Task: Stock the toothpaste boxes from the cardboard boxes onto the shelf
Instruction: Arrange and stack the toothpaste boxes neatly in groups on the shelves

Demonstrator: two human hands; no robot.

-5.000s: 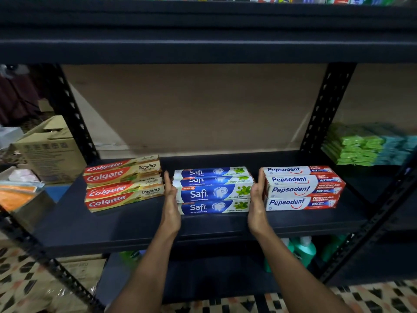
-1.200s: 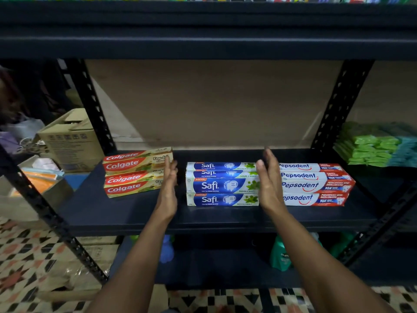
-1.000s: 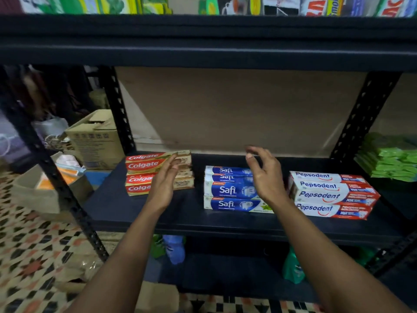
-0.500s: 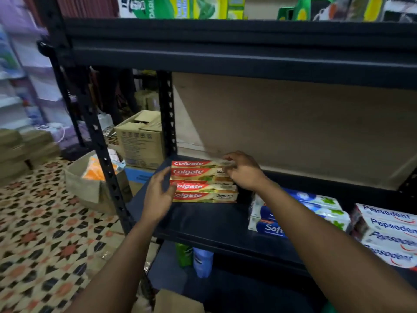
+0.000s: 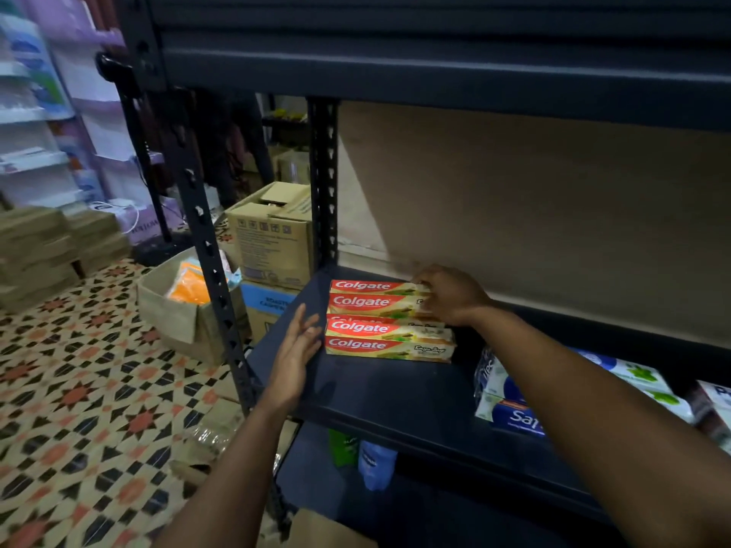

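Note:
Several red and beige Colgate toothpaste boxes lie stacked at the left end of the dark metal shelf. My left hand is flat with straight fingers against the stack's left ends. My right hand curls over the right ends of the upper Colgate boxes. Blue and white Safi boxes lie further right, partly hidden by my right forearm. A corner of another box stack shows at the right edge.
A closed cardboard box stands on a blue one left of the shelf post. An open cardboard box with orange packs sits on the patterned tiled floor. Bottles stand on the lower shelf.
Both hands left the Safi stack and moved left to the Colgate stack. The view swung left, so the Pepsodent boxes are almost out of frame.

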